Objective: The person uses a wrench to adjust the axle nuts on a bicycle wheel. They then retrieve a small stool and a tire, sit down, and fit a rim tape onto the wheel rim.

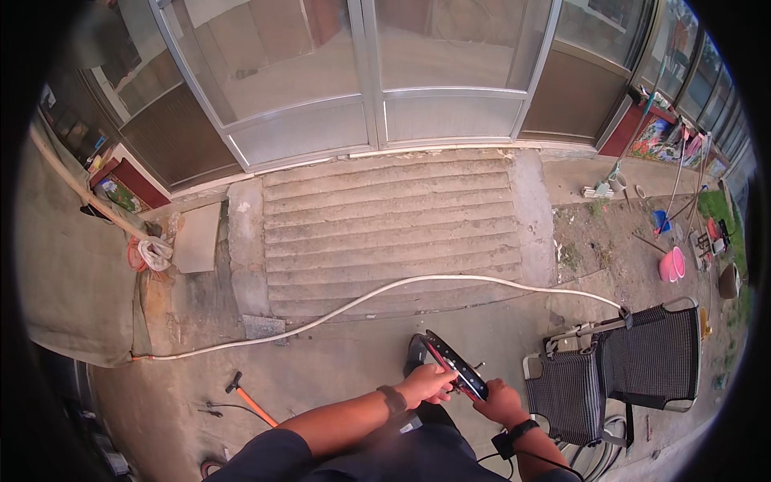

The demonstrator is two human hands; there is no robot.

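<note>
A narrow black and red wheel rim (454,365) is tilted in front of my body, seen almost edge-on. A row of small holes or studs runs along its black face, and a short axle-like stub sticks out on the right. My left hand (426,386) is closed at its left side, fingertips bent against the red edge. Around the rim's lower right end my right hand (502,404) is wrapped. The palm sides of both hands are hidden. A black shoe (415,353) shows just behind the rim.
An orange pump (255,406) with a black T-handle lies at lower left. A white hose (418,279) curves across the concrete. To the right stands a black folding chair (650,357); beyond it is a pink bucket (672,264). Ridged concrete (385,217) slopes toward glass doors (373,120).
</note>
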